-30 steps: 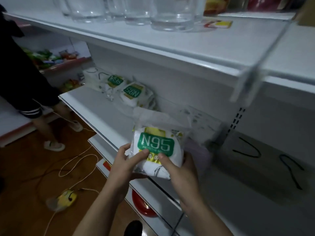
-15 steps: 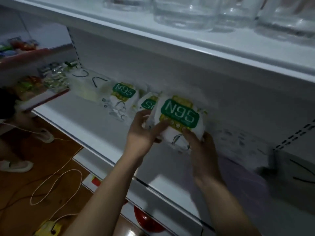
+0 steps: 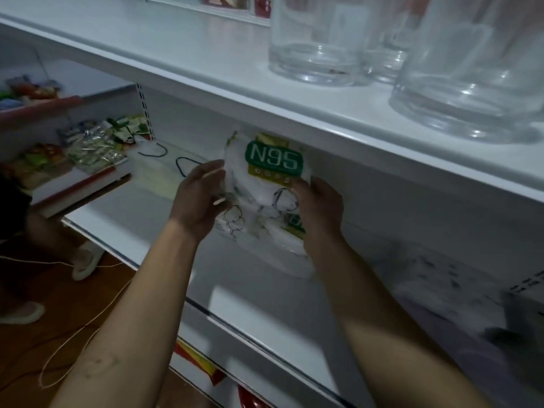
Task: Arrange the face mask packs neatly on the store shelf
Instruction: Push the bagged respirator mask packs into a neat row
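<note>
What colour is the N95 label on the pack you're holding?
The N95 label is green with white letters, clearest in the head view.

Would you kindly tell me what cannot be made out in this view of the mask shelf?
Head view:
- Small print on the face mask pack, under its N95 label: blurred.
- Fingers of the right hand: hidden behind the pack, which it grips together with the left hand.
- Tops of the glass jars: cut off by the upper edge.
- Right end of the shelf: motion-blurred.
</note>
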### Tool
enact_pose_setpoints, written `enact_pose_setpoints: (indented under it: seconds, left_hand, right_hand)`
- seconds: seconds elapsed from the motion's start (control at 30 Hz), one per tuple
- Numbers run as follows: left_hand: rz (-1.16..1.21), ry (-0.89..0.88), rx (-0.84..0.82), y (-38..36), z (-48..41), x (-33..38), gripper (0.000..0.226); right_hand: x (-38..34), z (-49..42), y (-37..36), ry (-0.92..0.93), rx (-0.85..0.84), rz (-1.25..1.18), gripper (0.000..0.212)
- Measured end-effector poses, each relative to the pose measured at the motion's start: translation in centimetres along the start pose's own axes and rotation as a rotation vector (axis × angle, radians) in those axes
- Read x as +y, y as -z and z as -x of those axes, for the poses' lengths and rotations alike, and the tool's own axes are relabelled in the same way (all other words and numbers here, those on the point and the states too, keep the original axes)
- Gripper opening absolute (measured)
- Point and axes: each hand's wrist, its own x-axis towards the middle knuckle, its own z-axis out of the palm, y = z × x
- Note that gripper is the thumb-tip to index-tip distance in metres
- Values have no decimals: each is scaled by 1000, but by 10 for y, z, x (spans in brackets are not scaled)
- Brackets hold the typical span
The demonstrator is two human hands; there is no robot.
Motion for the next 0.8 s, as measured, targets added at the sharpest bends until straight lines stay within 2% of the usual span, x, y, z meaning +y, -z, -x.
enact_pose_setpoints:
  seconds: [0.1, 0.17, 0.3, 0.37, 0.47, 0.53, 0.6, 0.67, 0.73, 0.8]
  left_hand:
    - [3, -54, 148, 14, -17, 7, 19]
    - [-84, -60, 208, 19, -32, 8, 20]
    - [-344, -82, 292, 15, -60, 1, 33]
    - [-619, -200, 298, 17, -66, -8, 49]
    - [-1124, -442, 195, 18, -64, -23, 68]
    - [-1293, -373, 165, 14, -61, -30, 64]
    - [-1394, -309, 161, 10, -62, -32, 60]
    - [-1505, -317, 142, 7, -68, -29, 58]
    - [-1608, -361, 109, 7, -75, -24, 55]
    - [-1609, -401, 4, 5, -81, -23, 52]
  right_hand:
    - [4, -5, 18, -65, 132, -108, 27]
    - [13, -5, 32, -96, 166, -77, 29]
    - [35, -2, 42, 3, 245, 453, 35]
    - [42, 0, 42, 33, 223, 579, 38]
    - [45, -4, 42, 31, 183, 721, 40]
    - [46, -7, 41, 35, 193, 743, 39]
    - [47, -4, 41, 175, 257, 704, 48]
    - [50, 0, 39, 526, 266, 822, 57]
    - [50, 2, 34, 767, 139, 1031, 56]
    - [50, -2, 28, 732, -50, 1171, 63]
